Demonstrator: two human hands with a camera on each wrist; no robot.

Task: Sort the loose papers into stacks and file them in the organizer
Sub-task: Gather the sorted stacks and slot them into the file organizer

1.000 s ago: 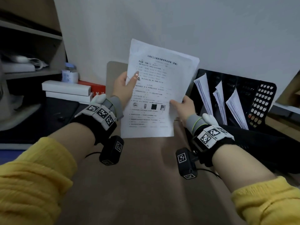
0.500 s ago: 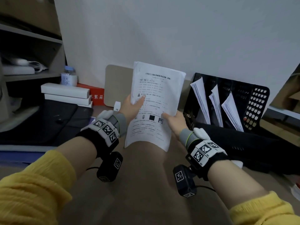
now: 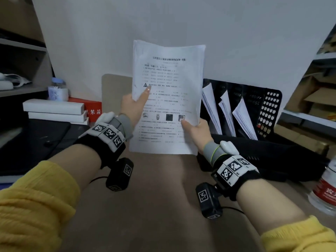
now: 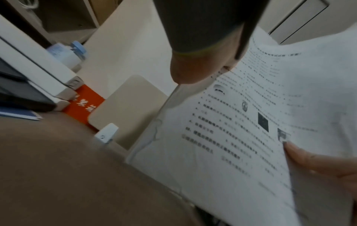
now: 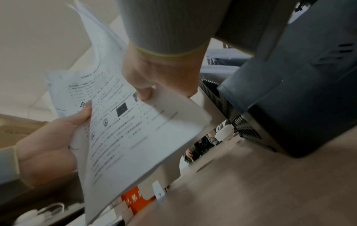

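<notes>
I hold a stack of printed white papers upright above the brown desk, its bottom edge just over the surface. My left hand grips the stack's left edge, thumb across the front. My right hand pinches the lower right edge, thumb on the printed side. The same stack fills the left wrist view and the right wrist view. To the right stands the black mesh organizer, with three bundles of filed papers leaning in its slots.
A beige board leans on the wall behind the papers. White boxes, a red box and a small bottle sit at the left. A black bag lies before the organizer; a labelled bottle stands at far right.
The stack dropped toward the desk half a second ago and now stands higher and straighter again. Both hands kept their grip on its edges.
</notes>
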